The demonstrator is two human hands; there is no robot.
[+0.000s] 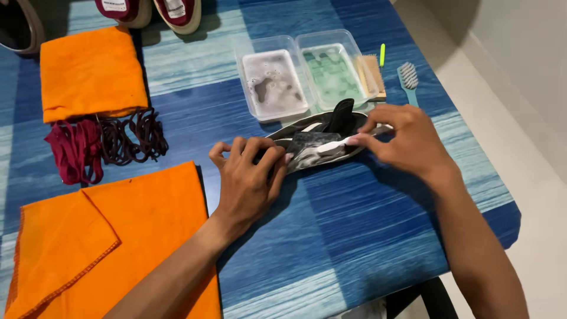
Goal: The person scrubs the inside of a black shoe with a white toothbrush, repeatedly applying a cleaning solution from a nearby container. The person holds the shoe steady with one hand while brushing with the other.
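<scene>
A dark shoe insole (322,142) lies flat on the blue table (331,236), wet and soapy in its middle. My left hand (251,177) presses down on its near-left end, fingers curled over it. My right hand (407,139) grips a white-handled brush (336,146) and holds its head against the insole's middle. A second dark insole piece (341,115) sticks up just behind.
Two clear tubs stand behind: one with grey foamy water (273,82), one with greenish water (332,74). A wooden brush (370,75), a teal brush (407,80), orange cloths (88,71) (118,248), maroon laces (103,145) and maroon shoes (177,12) lie around. The table edge is at right.
</scene>
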